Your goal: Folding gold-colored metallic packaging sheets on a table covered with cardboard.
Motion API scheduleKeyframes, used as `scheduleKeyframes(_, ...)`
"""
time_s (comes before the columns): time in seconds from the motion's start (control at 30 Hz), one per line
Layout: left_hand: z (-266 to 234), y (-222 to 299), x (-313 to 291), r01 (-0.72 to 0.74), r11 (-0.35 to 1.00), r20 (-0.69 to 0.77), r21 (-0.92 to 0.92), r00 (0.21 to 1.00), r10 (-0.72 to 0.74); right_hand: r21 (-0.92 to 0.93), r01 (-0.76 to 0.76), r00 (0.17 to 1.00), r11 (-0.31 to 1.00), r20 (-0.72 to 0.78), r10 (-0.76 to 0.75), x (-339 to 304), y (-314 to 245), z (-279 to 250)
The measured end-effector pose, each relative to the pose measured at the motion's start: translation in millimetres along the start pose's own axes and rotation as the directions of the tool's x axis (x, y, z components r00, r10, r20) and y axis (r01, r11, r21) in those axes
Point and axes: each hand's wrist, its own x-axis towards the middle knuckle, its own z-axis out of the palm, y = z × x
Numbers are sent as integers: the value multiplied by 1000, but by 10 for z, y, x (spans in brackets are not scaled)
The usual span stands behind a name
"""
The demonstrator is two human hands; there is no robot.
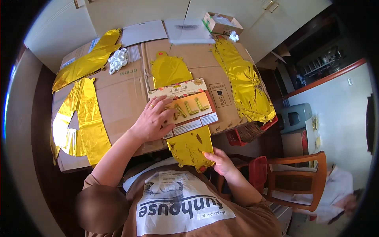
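**A Pinch at the Edge**

We see the left hand [153, 120] spread across a printed card [192, 107], well apart from the right hand [221, 161], which pinches the rim of a flat gold foil balloon [189, 148] beneath the card. The balloon lies on the cardboard-topped surface [126, 91], its near end overhanging. A hard tug from the right, we judge, could crease or tear the thin foil, or drag the card askew.

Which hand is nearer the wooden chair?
Right. The right hand pinches the gold foil balloon at its near end, left of the wooden chair; the left hand lies on the card package, farther left across the table.
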Motion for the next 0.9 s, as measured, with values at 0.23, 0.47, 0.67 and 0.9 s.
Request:
scheduleKeyframes(0.23,-5,-29,7,14,1000,7,8,1000,-14,378,-140,989,915,9,148,353,-143,56)
scheduleKeyframes(0.47,-51,34,31,-41,999,68,-4,997,42,199,-92,985,976,-126,119,167,-113,-10)
scheduleKeyframes(0.67,72,78,124,-170,985,38,-35,985,171,52,-69,995,996,-65,72,119,9,-270)
scheduleKeyframes(0.9,135,52,122,-170,978,103,-123,978,183,359,-130,987,924,133,88,313,-249,-184)
